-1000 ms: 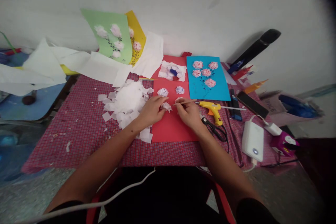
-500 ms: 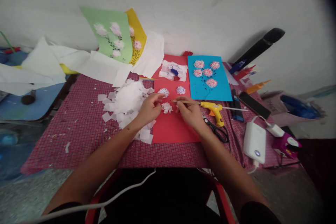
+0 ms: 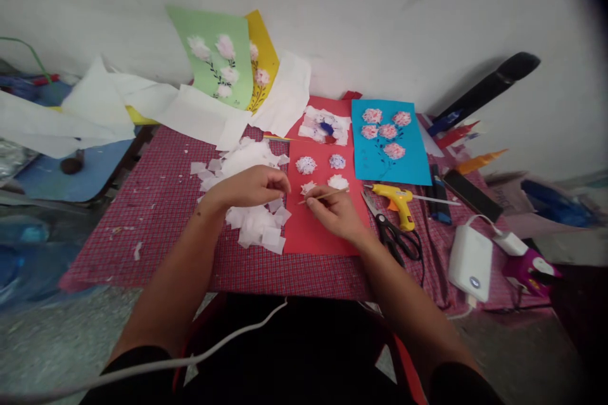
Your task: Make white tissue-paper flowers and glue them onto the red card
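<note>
My right hand (image 3: 335, 210) pinches a thin wooden stick (image 3: 327, 195) above the red paper (image 3: 323, 237). The stick's tip is beside a small white tissue flower (image 3: 308, 188), which is partly behind my fingers. A fuller white flower (image 3: 337, 183) lies just beyond the hand. Over the heap of white tissue squares (image 3: 256, 228), my left hand (image 3: 256, 185) has its fingers loosely bent, thumb apart, with nothing seen in them. Two flowers with blue-purple specks, one at left (image 3: 306, 165) and one at right (image 3: 337, 161), sit farther up the red paper.
Right of the red paper lie black scissors (image 3: 396, 235), a yellow glue gun (image 3: 399, 202) and a blue flower card (image 3: 413, 164). A white power bank (image 3: 470, 262) sits near the right edge. Stained tissue (image 3: 327, 126) lies at the back. A green card (image 3: 213, 44) leans on the wall.
My left hand has moved left, away from the small white flower, to above the tissue squares. My right hand has shifted down slightly, its stick now tilted the other way. The view has shifted.
</note>
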`<state>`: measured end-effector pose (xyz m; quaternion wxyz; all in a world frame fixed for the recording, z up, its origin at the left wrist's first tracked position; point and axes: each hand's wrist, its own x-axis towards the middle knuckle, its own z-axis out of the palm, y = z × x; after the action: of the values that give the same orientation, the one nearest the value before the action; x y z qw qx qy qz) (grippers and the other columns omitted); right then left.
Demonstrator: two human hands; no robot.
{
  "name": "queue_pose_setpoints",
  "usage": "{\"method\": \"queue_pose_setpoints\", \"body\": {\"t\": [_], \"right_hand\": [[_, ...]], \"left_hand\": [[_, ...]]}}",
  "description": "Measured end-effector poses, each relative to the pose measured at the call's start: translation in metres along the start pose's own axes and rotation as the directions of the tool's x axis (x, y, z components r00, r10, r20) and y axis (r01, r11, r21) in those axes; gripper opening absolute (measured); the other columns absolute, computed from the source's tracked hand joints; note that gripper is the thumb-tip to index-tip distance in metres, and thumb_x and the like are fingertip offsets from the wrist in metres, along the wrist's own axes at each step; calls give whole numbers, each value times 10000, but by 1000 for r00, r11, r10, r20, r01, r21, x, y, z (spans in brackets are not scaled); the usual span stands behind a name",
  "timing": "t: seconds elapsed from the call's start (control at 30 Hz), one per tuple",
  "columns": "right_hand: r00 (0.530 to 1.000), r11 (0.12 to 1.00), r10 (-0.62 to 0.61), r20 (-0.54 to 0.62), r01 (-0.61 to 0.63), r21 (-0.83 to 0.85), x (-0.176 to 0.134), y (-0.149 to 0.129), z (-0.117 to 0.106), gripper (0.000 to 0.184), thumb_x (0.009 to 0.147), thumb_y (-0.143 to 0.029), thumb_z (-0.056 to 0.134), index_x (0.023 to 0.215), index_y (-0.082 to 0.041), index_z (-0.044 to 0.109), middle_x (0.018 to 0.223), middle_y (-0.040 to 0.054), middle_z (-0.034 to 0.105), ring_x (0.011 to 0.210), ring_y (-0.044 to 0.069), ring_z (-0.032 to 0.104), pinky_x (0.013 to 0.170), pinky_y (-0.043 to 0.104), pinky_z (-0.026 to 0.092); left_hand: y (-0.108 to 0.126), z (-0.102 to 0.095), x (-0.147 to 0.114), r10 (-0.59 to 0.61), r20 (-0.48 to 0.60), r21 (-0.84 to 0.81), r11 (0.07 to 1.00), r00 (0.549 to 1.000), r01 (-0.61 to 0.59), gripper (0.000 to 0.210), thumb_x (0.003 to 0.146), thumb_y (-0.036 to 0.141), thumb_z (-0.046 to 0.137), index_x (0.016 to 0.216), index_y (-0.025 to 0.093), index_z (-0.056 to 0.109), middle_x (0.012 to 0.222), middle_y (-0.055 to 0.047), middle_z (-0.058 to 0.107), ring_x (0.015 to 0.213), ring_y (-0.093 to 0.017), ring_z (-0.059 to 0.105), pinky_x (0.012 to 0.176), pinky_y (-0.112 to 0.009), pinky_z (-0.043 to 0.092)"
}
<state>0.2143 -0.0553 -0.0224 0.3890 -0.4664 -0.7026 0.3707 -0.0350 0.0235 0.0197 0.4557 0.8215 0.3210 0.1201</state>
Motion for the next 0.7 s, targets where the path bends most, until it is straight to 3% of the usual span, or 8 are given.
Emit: {"method": "queue_pose_setpoints", "body": {"t": [0.07, 0.23, 0.33, 0.53, 0.7], "right_hand": [[997, 998, -49, 62, 52, -43, -2, -2, 4, 208, 992, -332, 582, 910, -224, 740, 916, 62, 776, 799, 199, 697, 710, 318, 527], [977, 982, -139, 158, 157, -105, -2, -4, 19, 204, 1008, -276, 553, 962, -211, 741, 951, 74, 790, 821, 198, 710, 739, 320, 534], [969, 973, -154, 195, 183, -143, -1, -4, 22, 199, 1001, -266, 553, 935, -216, 734, 922, 69, 788, 817, 201, 711, 755, 331, 541], [995, 993, -99, 25, 100, -66, -6, -7, 7, 217, 998, -297, 550, 875, -227, 715, 887, 61, 775, 780, 198, 705, 703, 322, 532], [998, 998, -42, -44, 39, -57, -9, -6, 0, 202, 970, -354, 599, 861, -232, 717, 860, 59, 766, 759, 208, 693, 680, 329, 523]], "left_hand": [[0, 2, 0, 21, 52, 44, 999, 998, -23, 187, 835, 202, 559, 919, 199, 726, 841, -4, 727, 731, -138, 636, 679, -253, 466], [2, 7, 3, 54, -24, 69, 996, 998, -52, 169, 827, 186, 533, 867, 204, 697, 785, 9, 682, 689, -128, 586, 665, -252, 434], [1, 8, 5, 46, -15, 56, 997, 999, -45, 173, 815, 184, 536, 865, 208, 700, 786, 9, 693, 693, -134, 594, 669, -255, 438], [-5, 11, 6, 21, 20, 73, 997, 1000, -23, 203, 793, 168, 551, 906, 200, 716, 839, -7, 736, 727, -152, 645, 678, -265, 459], [-7, 15, 8, 45, 23, 118, 992, 999, -47, 206, 797, 162, 558, 924, 202, 716, 882, -16, 755, 771, -161, 671, 698, -270, 480]]}}
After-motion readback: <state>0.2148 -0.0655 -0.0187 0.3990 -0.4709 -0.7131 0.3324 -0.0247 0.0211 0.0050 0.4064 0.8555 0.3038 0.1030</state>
